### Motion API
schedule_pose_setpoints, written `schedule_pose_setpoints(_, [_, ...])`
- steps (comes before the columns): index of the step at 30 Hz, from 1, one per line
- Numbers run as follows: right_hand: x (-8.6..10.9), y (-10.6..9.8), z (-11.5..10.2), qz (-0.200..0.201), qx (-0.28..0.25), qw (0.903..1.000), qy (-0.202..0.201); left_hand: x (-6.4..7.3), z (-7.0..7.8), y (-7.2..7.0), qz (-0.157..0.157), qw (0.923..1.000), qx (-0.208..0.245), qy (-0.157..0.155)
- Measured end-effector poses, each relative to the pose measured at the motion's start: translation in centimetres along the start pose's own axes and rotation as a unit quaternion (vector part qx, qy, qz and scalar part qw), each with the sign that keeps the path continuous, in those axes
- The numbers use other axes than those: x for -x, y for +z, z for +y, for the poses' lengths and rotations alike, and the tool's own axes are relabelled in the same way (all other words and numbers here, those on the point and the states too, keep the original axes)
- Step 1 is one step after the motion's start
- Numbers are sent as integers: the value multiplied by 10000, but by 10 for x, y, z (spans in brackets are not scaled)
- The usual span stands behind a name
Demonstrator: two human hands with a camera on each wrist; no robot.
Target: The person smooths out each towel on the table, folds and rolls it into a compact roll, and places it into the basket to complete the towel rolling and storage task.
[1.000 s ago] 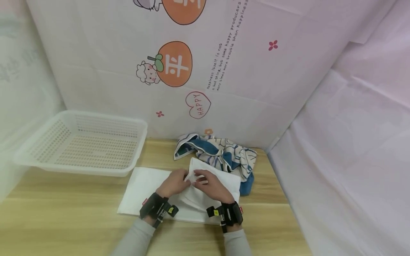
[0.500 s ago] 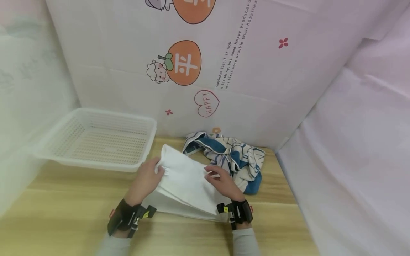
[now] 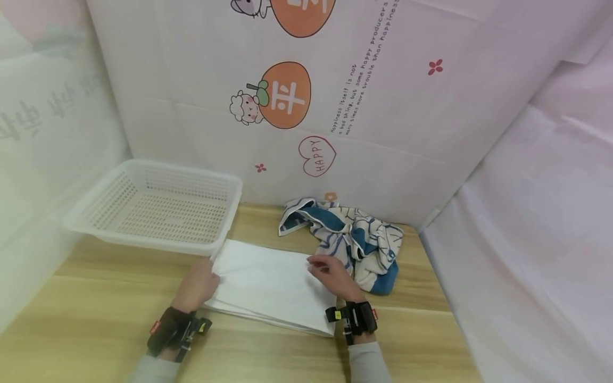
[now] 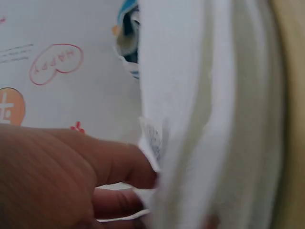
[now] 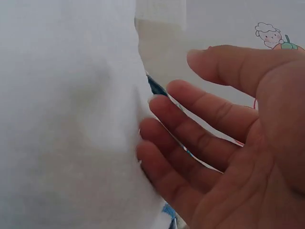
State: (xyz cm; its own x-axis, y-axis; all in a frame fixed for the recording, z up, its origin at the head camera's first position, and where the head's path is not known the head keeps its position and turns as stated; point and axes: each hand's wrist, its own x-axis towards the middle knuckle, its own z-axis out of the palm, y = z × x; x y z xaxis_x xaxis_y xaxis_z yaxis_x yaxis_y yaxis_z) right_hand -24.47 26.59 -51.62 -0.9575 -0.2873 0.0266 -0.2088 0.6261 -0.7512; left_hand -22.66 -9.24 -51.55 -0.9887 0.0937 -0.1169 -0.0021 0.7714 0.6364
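Observation:
A folded white cloth (image 3: 268,282) lies on the table, its layers slightly fanned along the front edge. My left hand (image 3: 195,286) holds its left edge; in the left wrist view the thumb (image 4: 126,162) and fingers meet at the edge, beside a small printed tag (image 4: 153,139). At the opposite side, my right hand (image 3: 337,277) has its fingers spread and loosely bent, holding nothing. In the right wrist view those fingertips (image 5: 151,152) are right at the cloth's edge, with the thumb apart from them.
A white perforated plastic basket (image 3: 221,223) stands at the back left, close to the cloth's far left corner. Behind the right hand lies a crumpled blue and cream patterned towel (image 3: 378,239). Printed white sheeting (image 3: 383,175) walls off the back and sides of the wooden table (image 3: 258,361).
My left hand drew the cloth's upper part over to the left, raised it, and lowered it flat over the rest. The right hand moved from the middle to the cloth's right edge.

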Motion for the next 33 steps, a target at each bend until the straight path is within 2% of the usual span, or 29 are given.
schedule_pose_setpoints(4, [-1,-2,9,389,300,9987,-139,-5,-9,5,-74,9997,-95,-218])
schedule_pose_setpoints(8, [-2,-5,22,649,541,9964,-56,-8,-16,5,-182,9997,119,-147])
schedule_pose_setpoints(12, [1,-9,28,624,314,9971,298,-7,-22,-1,-434,9985,332,-84])
schedule_pose_setpoints(15, [2,-11,32,625,397,9967,336,-5,-26,-5,-514,9978,416,33])
schedule_pose_setpoints(18, [3,-15,33,608,520,9965,256,-3,-29,-6,-467,9977,446,189])
schedule_pose_setpoints(22, [7,-22,27,554,412,9976,24,0,-31,-8,-408,9974,527,264])
schedule_pose_setpoints(26, [12,-30,22,602,248,9979,14,4,-32,-10,-359,9975,598,152])
schedule_pose_setpoints(29, [12,-32,22,594,198,9980,111,3,-35,-10,-257,9985,486,66])
schedule_pose_setpoints(33, [8,-26,27,458,465,9979,-45,2,-37,-6,-49,9996,282,-54])
